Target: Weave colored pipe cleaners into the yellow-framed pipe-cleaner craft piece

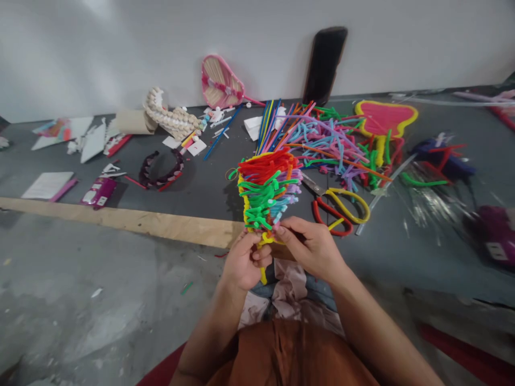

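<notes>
Plainly, at far left on the grey table (209, 187) you have a white paper square (47, 185), then a purple packet (98, 192) and a dark headband (160, 170) near it. Behind these, a pink-rimmed paddle (221, 83) leans on the white wall (140, 43).

Your left hand (244, 264) is closed around the yellow base of the pipe-cleaner panel (261, 195), which stands roughly upright between your hands at the table's near edge, red strands on top, green below, purple and blue along its right side. Your right hand (311, 245) pinches its lower right corner between thumb and finger.

Behind the panel and to its right lies a heap of loose pipe cleaners (328, 139); a phone (325, 64) rests upright against the wall. Scissors (341, 206), with one red and one yellow handle, lie just beside the panel. Further right, note a pink paddle with yellow edging (386, 118).
</notes>
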Demonstrator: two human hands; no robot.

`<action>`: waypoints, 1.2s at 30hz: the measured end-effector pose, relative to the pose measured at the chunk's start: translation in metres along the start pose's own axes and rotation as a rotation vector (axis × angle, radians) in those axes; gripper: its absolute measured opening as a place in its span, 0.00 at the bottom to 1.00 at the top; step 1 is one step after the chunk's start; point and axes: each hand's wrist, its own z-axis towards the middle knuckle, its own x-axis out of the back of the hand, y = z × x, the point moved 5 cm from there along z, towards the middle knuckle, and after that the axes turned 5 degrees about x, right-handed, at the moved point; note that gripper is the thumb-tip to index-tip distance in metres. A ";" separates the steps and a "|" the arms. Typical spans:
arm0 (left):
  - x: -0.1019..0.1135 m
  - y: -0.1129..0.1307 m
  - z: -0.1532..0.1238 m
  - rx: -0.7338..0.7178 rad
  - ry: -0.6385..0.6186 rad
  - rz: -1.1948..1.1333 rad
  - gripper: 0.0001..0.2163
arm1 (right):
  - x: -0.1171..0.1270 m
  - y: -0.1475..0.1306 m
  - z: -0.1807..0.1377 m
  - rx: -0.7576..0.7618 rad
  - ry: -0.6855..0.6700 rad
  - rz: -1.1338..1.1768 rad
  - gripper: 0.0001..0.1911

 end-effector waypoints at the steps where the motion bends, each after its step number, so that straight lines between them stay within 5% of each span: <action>1: 0.000 0.000 0.000 0.003 0.004 0.009 0.14 | 0.000 0.000 0.000 0.005 -0.005 0.002 0.13; 8: 0.000 -0.002 0.000 -0.010 -0.014 0.027 0.12 | 0.006 -0.003 0.005 0.014 0.015 -0.005 0.12; 15: 0.001 0.002 0.003 -0.121 0.025 -0.083 0.16 | 0.000 -0.005 -0.004 -0.077 -0.113 0.057 0.09; 21: 0.001 0.001 0.002 -0.119 -0.031 -0.089 0.18 | -0.003 -0.008 -0.010 -0.070 -0.022 0.092 0.09; 30: 0.004 0.005 0.000 -0.177 0.038 -0.045 0.17 | -0.008 -0.018 -0.015 0.247 0.059 -0.216 0.08; 36: 0.001 0.004 -0.002 -0.199 0.014 0.015 0.16 | -0.005 -0.010 -0.009 0.037 0.122 -0.177 0.08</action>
